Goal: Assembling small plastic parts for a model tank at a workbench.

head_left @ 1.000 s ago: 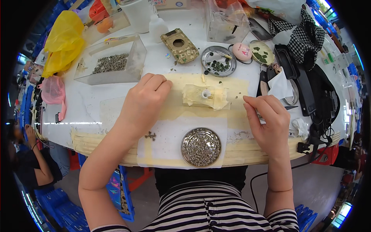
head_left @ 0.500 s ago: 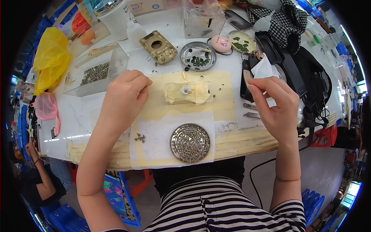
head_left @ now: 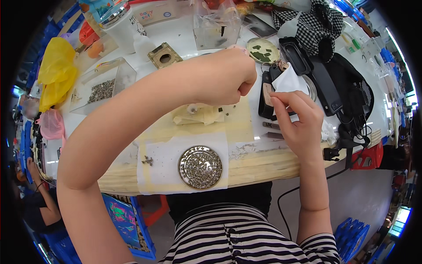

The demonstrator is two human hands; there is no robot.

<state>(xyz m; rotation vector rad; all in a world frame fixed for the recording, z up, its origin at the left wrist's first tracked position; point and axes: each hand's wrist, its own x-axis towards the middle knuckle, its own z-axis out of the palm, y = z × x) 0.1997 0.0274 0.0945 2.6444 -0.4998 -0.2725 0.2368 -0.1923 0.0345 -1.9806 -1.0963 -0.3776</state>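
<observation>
Left hand [head_left: 229, 77] has swung rightward across the worktop [head_left: 180, 37] since the earlier frame, its arm part-covering the taped block [head_left: 200, 116]. Block's left of that hand and nearer the person, long axis roughly sideways; right hand [head_left: 302, 121] is farther off. Left grip curled, contents hidden; right looks pinched, can't tell on what, if anything.

Left forearm [head_left: 140, 99] slants across, left hand [head_left: 228, 74] apparently curled; right hand [head_left: 303, 121] has bent fingers [head_left: 288, 97].
</observation>
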